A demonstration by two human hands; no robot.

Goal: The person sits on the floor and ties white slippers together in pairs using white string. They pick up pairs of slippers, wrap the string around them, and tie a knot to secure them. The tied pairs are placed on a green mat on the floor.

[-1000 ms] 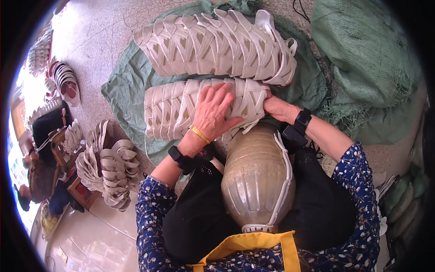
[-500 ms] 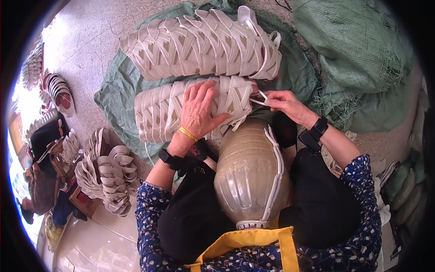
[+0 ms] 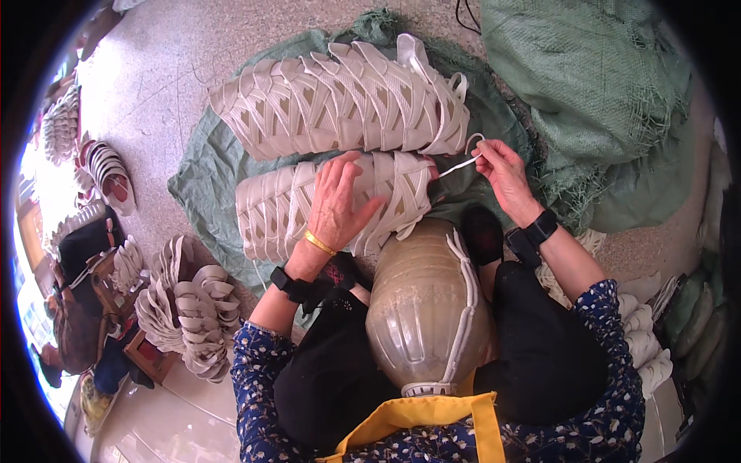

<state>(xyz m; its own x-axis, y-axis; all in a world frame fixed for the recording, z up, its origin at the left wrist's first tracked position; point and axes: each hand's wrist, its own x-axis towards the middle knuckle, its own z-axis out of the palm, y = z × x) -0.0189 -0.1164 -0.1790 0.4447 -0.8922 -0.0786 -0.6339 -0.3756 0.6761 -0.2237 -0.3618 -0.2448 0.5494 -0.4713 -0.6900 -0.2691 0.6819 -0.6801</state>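
Note:
Two long bundles of nested off-white shoe uppers lie side by side on green woven sheeting. My left hand (image 3: 338, 202) rests on the nearer bundle (image 3: 278, 201), fingers stretched out and thumb apart. Off that bundle's right end, my right hand (image 3: 498, 171) pinches a thin white cord (image 3: 459, 167) between thumb and fingertips. The cord runs taut to the bundle's end, and a small loop stands up above the fingers. The farther bundle (image 3: 340, 100) lies just beyond, untouched. Between my legs stands a large translucent, brownish plastic jug (image 3: 424, 309) with a pale strip of cord along it.
A green woven sack (image 3: 587, 92) is heaped at the right. More curled stacks of pale pieces (image 3: 193, 309) lie at the left, near a striped stack (image 3: 108, 176) and a low wooden stool (image 3: 150, 355). Another person (image 3: 81, 324) sits at the far left edge.
My right hand has drawn the cord outward, away from the bundle's end, so a longer straight length shows. My left hand stays on the nearer bundle. The whole view has shifted slightly.

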